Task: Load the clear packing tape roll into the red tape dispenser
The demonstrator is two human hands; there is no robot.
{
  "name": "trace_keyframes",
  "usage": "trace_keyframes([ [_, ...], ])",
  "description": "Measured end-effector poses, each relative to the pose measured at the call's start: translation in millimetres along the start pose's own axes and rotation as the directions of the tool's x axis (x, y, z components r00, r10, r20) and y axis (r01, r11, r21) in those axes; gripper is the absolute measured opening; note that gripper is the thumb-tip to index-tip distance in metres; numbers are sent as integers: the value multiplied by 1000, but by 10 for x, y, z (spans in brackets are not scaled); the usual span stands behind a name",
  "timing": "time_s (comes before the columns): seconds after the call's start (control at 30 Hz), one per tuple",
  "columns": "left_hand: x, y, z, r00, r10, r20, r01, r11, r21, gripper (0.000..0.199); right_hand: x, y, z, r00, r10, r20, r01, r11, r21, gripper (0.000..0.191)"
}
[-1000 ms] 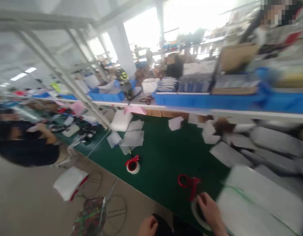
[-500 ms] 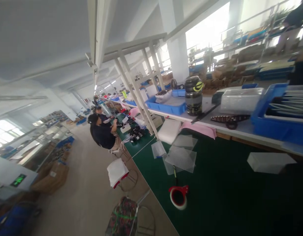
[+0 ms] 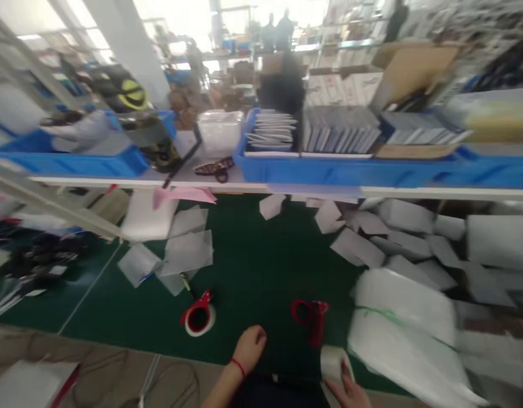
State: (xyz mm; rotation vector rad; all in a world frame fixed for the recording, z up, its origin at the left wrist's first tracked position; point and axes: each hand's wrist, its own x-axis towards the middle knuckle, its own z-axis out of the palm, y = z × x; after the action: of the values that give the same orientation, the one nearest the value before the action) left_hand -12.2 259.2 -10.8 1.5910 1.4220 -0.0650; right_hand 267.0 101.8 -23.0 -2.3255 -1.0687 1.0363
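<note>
My left hand (image 3: 250, 347), with a red string at its wrist, is over the front of the green table (image 3: 265, 272), its fingers curled; whether they pinch anything is too blurred to tell. At the table's front edge my right hand (image 3: 348, 391) grips a whitish tape roll (image 3: 332, 362). Between and beyond my hands lies a red tape dispenser (image 3: 314, 320). Another red dispenser with a white roll (image 3: 199, 318) lies to the left of my left hand.
A bundle of white sheets tied with green string (image 3: 401, 323) lies at right, before scattered white pieces (image 3: 358, 249). Clear plastic bags (image 3: 188, 252) lie left. Blue bins (image 3: 320, 170) and a dark jar (image 3: 154, 141) stand on the shelf (image 3: 227, 184). A stool (image 3: 35, 385) stands lower left.
The view has swung right and down onto the table. Both my hands, the tape roll, the second red dispenser and the tied bundle have come into view; the seated people have left it.
</note>
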Motion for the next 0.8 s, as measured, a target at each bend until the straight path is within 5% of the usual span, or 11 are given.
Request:
trace_keyframes([
  [0.13, 337, 358, 113, 994, 107, 6, -107, 993, 45, 16, -187, 165, -215, 998, 42, 52, -50, 986, 158, 78],
  [0.27, 708, 798, 290, 976, 218, -8, -215, 968, 127, 37, -329, 72, -288, 999, -46, 5, 45, 986, 161, 54],
  [0.43, 1117, 1131, 466, 944, 300, 137, -324, 923, 209, 58, -299, -241, -429, 964, -264, -37, 265, 964, 5, 19],
  [0.5, 1143, 1132, 525, 949, 267, 164, -299, 930, 213, 56, -221, -390, -487, 930, -368, -8, 367, 929, -48, 5],
  [0.63, 945, 941, 606, 982, 138, 125, -155, 978, 137, 55, -67, -606, -485, 837, -543, 68, 547, 829, -117, 9],
  [0.8, 551, 590, 534, 996, -77, 54, 85, 983, -166, 34, 10, -706, -294, 722, -675, 154, 692, 709, -136, 19],
])
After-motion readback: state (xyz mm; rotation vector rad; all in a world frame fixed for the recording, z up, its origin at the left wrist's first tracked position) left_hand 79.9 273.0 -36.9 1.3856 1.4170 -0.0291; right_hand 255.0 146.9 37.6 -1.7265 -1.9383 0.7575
